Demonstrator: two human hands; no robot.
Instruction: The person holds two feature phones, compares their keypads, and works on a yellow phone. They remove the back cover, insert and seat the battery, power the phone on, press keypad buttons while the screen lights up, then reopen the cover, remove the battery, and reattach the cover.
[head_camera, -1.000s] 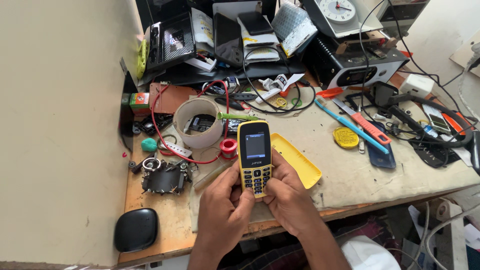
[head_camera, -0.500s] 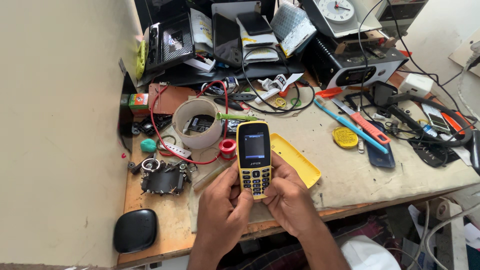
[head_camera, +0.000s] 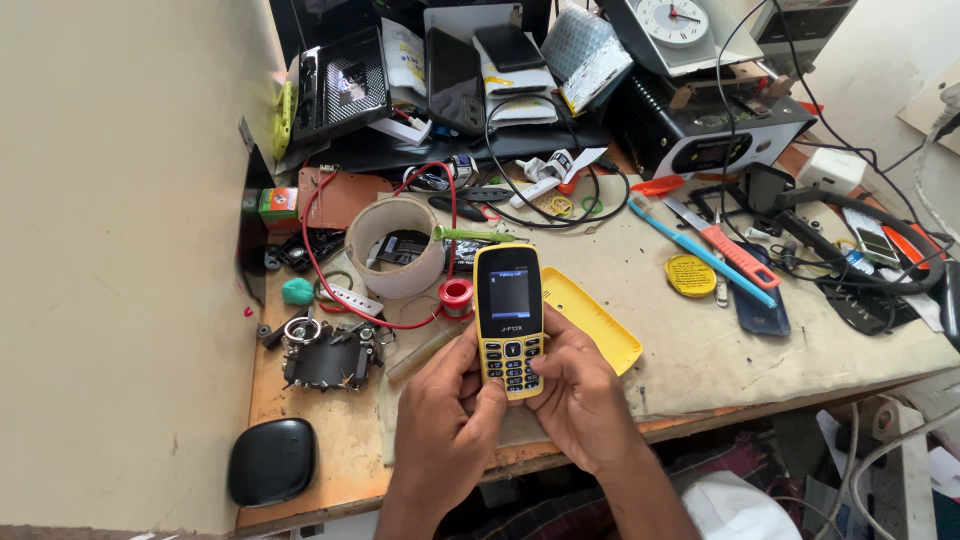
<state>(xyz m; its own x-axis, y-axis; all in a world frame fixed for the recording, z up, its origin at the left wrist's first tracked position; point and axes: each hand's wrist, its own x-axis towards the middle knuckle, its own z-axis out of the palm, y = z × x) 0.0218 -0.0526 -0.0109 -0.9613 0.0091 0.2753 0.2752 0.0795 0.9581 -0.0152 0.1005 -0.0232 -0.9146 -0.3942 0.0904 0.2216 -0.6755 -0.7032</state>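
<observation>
Yellow keypad phone (head_camera: 510, 318) sits upright in both our hands over the near edge of the worktop (head_camera: 700, 350), its screen lit and facing us. We close the left hand (head_camera: 445, 420) around its lower left side with the thumb on the keys, and the right hand (head_camera: 575, 400) wraps the lower right side, thumb also on the keypad. Only the bottom half is gripped, so in our judgement the top-heavy body could tip out of our fingers and strike the worktop if a thumb presses too hard. Just right of the phone lies the yellow back cover (head_camera: 595, 330), loose on the cloth; with it off, a slip could jar whatever sits in the open back, which we cannot see. Left of the phone and beyond it stand a small red spool (head_camera: 457, 296) and a white tape roll (head_camera: 395, 245), near enough to be knocked by a fall. The phone's long axis runs away from us, its top pointing toward the back of the worktop, keypad end nearest our body.
</observation>
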